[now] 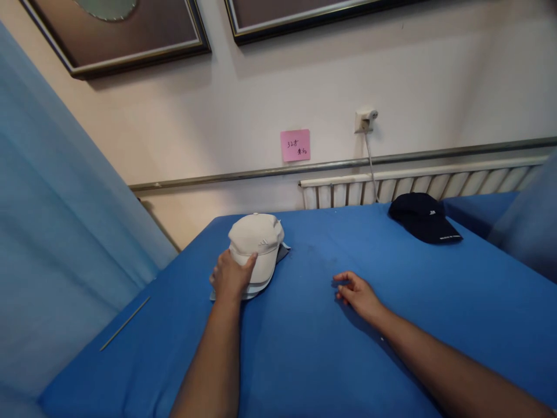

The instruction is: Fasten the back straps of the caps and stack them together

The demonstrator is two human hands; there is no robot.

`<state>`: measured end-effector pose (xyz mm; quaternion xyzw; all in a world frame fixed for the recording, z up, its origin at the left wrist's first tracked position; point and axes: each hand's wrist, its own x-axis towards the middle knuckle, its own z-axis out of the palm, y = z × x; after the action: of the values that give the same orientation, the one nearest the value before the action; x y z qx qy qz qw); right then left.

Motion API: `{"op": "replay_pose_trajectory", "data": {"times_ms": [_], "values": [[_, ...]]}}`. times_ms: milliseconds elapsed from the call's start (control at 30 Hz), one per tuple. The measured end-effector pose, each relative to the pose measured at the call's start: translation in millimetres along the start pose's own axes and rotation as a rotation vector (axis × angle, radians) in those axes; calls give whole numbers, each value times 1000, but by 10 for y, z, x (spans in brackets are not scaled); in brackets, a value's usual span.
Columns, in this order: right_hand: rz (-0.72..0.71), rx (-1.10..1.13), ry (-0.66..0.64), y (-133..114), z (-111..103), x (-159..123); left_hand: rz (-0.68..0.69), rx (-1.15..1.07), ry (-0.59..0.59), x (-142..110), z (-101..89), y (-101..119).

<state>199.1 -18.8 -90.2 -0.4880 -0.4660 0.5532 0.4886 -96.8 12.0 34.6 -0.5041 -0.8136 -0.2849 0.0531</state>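
Note:
A stack of caps [256, 241] lies at the back left of the blue-covered table, a white baseball cap with a small mark on top and lighter and grey brims showing beneath it. My left hand [232, 273] grips the stack's near left side, the thumb over the white cap's front and the other fingers mostly hidden behind it. How many caps the fingers hold cannot be made out. Over the table's middle, my right hand [354, 293] holds nothing, its fingers loosely bent and apart. A dark navy baseball cap [422, 217] rests alone at the back right, touched by neither hand.
The blue sheet [300, 337] covers the table. On its left lies a thin stick [125, 323], near a light blue curtain [73, 191]. Behind are a radiator [348, 191], a metal pipe [243, 174], a plugged socket [364, 122] and a pink note [296, 145].

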Motion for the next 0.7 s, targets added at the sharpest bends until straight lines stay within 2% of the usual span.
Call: {"op": "replay_pose_trajectory", "data": {"times_ms": [67, 267, 367, 467, 533, 567, 633, 700], "values": [[-2, -17, -28, 0, -38, 3, 31, 35, -40, -6, 51, -26], [-46, -76, -90, -19, -39, -44, 180, 23, 86, -68, 161, 60], [-61, -88, -111, -14, -30, -57, 286, -136, 169, -99, 181, 118], [-62, -72, -106, 11, -23, -41, 282, -407, 188, -206, 243, 229], [-70, -69, -46, 23, -35, -9, 222, -575, 103, -334, 318, 330], [-86, -74, 9, 21, -51, 12, 204, -633, 18, -406, 360, 379], [-130, -70, 139, -6, -109, 62, 247, -683, -234, -544, 439, 461], [-161, -18, 280, -65, -201, 118, 382, -685, -477, -641, 495, 510]]}}
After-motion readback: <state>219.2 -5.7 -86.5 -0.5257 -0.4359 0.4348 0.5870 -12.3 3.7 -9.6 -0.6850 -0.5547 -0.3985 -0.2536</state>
